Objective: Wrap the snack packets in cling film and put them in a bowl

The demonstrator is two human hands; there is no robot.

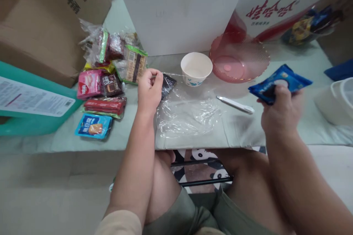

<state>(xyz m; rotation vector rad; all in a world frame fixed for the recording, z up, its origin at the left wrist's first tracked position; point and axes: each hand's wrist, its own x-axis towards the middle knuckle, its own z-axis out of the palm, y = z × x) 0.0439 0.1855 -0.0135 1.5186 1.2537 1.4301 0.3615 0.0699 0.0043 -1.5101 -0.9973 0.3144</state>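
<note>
My left hand is closed in a pinch on the upper left edge of a clear plastic bag, which lies crumpled and flattened near the table's front. A small black packet shows just right of those fingers; whether it is inside the bag, I cannot tell. Over on the right, my right hand grips a blue snack packet above the table, thumb on top. Between the hands are a white paper cup with a blue-green print and a white utility knife.
Several packaged snacks are piled at the left, by a green container and a cardboard box. A pink translucent bowl stands behind the knife, before white boxes. A pale bucket sits at right.
</note>
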